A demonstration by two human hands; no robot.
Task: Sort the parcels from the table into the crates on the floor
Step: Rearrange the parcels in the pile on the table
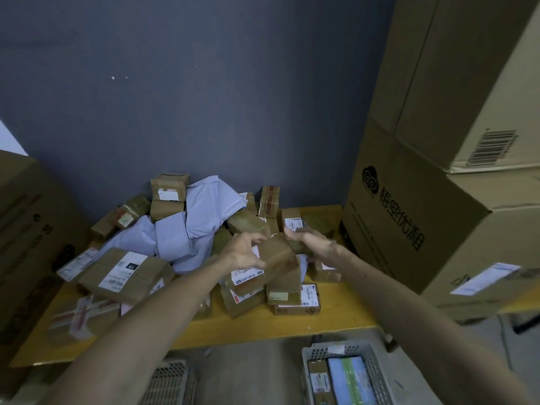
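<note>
From my remote seat, the counter (336, 323) pile looks barely touched: my left hand (244, 252) grips a brown cardboard parcel (277, 255), my right hand (309, 239) grips another, and only the right crate (377, 372) shows sorted packages.

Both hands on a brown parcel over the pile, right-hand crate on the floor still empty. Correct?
Not quite. The head view shows both the left hand and right hand on the brown parcel over the pile, but the right-hand crate is not empty: it already holds parcels, including a blue-and-green one.
</note>
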